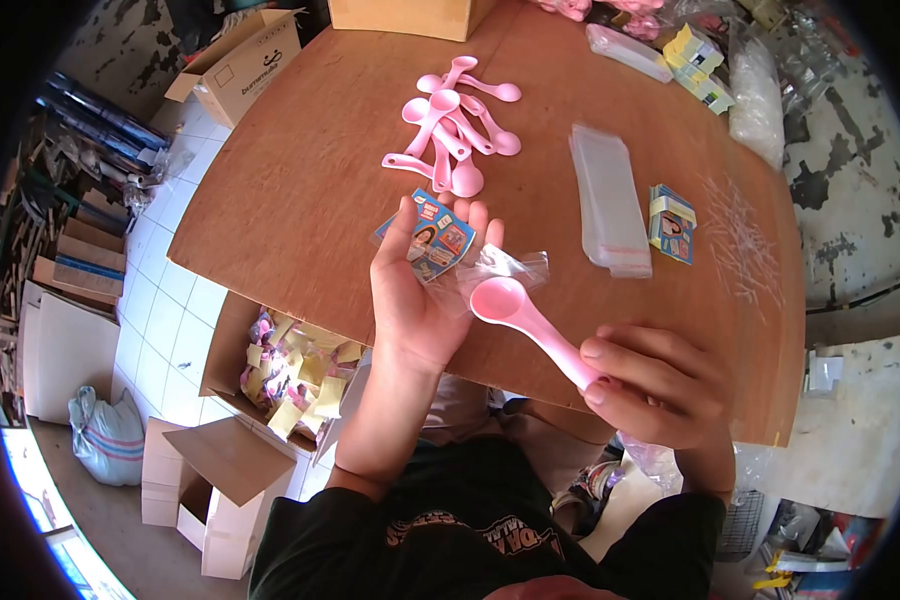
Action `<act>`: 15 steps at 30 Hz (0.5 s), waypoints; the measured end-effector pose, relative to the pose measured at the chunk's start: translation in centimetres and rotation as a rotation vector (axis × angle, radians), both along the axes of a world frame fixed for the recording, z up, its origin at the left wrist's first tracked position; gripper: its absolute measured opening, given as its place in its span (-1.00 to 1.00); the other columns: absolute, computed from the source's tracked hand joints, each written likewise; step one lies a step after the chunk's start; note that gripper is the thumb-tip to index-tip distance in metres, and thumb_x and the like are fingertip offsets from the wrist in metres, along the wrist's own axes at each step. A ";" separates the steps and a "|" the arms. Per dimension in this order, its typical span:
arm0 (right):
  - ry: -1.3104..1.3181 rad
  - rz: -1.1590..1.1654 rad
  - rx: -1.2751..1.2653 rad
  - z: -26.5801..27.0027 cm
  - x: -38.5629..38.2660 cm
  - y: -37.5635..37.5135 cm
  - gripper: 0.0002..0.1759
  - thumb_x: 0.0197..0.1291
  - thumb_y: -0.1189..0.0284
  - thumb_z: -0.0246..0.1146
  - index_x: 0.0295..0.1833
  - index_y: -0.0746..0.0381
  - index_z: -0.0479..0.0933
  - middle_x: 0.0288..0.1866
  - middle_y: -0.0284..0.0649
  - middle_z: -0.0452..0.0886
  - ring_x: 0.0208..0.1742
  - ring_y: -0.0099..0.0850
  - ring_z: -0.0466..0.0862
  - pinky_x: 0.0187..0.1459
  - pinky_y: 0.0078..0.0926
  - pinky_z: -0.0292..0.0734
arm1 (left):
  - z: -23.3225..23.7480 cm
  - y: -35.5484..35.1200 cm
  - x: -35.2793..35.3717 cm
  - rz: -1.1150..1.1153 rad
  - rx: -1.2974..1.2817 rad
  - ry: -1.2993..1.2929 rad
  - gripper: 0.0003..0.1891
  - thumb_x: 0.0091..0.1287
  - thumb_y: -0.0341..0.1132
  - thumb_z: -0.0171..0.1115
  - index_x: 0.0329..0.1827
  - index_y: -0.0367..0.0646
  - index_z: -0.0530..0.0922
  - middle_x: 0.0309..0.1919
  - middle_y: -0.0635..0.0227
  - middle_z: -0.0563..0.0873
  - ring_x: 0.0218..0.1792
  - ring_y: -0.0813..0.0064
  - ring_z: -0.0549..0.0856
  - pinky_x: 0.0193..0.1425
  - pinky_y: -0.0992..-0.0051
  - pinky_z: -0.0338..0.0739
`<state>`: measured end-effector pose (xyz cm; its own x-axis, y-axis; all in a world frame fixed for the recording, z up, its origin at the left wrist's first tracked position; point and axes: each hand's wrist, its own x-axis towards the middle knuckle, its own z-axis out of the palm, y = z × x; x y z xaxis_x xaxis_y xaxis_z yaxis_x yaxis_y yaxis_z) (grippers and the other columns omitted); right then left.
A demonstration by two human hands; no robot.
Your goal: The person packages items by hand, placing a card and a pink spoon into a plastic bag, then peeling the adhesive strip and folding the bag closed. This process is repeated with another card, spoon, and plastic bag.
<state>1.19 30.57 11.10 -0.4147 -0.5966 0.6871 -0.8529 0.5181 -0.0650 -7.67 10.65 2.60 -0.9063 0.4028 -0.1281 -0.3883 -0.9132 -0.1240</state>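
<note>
My left hand (pixel 420 290) is palm up over the table's near edge. A blue printed card (pixel 432 236) in a clear plastic bag (pixel 505 268) lies across its palm, held under the thumb. My right hand (pixel 660 385) pinches the handle end of a pink spoon (pixel 535 325). The spoon's bowl is at the bag's near end, beside the left fingers; whether it touches the bag I cannot tell. Beyond the left hand is a pile of pink spoons (pixel 445 125). Flat clear bags (pixel 610 200) are stacked to the right, next to a banded bundle of cards (pixel 672 225).
Thin clear sticks (pixel 745 240) are scattered on the wooden table (pixel 300 170) at right. A cardboard box (pixel 400 18) stands at the far edge. Below the left edge, an open box (pixel 228 350) holds packed pieces. Plastic packs (pixel 755 105) lie at the back right.
</note>
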 end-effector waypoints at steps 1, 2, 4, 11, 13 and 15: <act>0.019 0.009 0.027 0.0 0.0 -0.1 -0.72 -0.07 0.55 0.42 -0.18 0.14 0.59 -0.16 -0.16 0.67 -0.30 -0.31 0.69 -0.32 -0.44 0.66 | 0.0 0.0 0.0 -0.007 0.003 0.009 -0.63 0.43 -0.16 0.05 0.02 -0.35 0.47 -0.14 0.14 0.66 -0.04 0.27 0.66 0.26 0.19 0.47; 0.039 0.020 0.054 0.1 -0.1 -0.1 -0.72 -0.07 0.55 0.42 -0.18 0.15 0.60 -0.16 -0.16 0.67 -0.31 -0.32 0.68 -0.33 -0.44 0.66 | -0.1 -0.1 -0.1 -0.005 0.004 0.009 -0.63 0.43 -0.16 0.05 0.02 -0.35 0.47 -0.14 0.14 0.66 -0.04 0.27 0.66 0.26 0.19 0.47; -0.009 0.022 0.014 0.6 0.2 -0.2 -0.72 -0.08 0.56 0.43 -0.19 0.16 0.60 -0.16 -0.17 0.66 -0.32 -0.33 0.68 -0.32 -0.44 0.65 | -0.4 -0.5 -0.5 0.040 -0.017 -0.061 -0.66 0.39 -0.15 0.14 0.03 -0.24 0.47 -0.06 0.21 0.62 0.03 0.28 0.63 0.29 0.16 0.43; -0.340 -0.112 -0.084 0.9 -0.2 -1.0 -0.77 0.00 0.64 0.36 -0.16 0.31 0.62 -0.21 -0.20 0.62 -0.26 -0.37 0.67 -0.23 -0.53 0.63 | 1.3 -0.7 -0.2 0.219 -0.164 0.073 -0.69 0.40 -0.16 0.11 0.04 -0.18 0.45 -0.05 0.17 0.61 0.02 0.24 0.63 0.24 0.14 0.46; -0.366 -0.134 -0.098 0.6 -0.5 -1.8 -0.80 0.04 0.65 0.32 -0.15 0.33 0.63 -0.11 -0.14 0.62 -0.24 -0.35 0.67 -0.24 -0.53 0.61 | 1.9 -0.4 0.2 0.213 -0.204 0.087 -0.69 0.41 -0.15 0.10 0.05 -0.17 0.45 -0.07 0.16 0.62 0.00 0.23 0.64 0.21 0.13 0.48; -0.379 -0.083 -0.044 -0.5 -1.2 -2.0 -0.81 0.06 0.65 0.31 -0.16 0.36 0.62 -0.02 -0.11 0.60 -0.24 -0.33 0.67 -0.27 -0.50 0.60 | 2.3 -0.1 0.3 0.210 -0.246 0.101 -0.69 0.41 -0.15 0.09 0.05 -0.16 0.45 -0.08 0.16 0.63 -0.02 0.23 0.65 0.19 0.12 0.50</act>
<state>-0.04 28.61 10.61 -0.6895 -0.5239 0.5001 -0.7196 0.5738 -0.3910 -7.42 10.50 4.89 -0.9792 0.1745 -0.1036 -0.1880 -0.9721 0.1400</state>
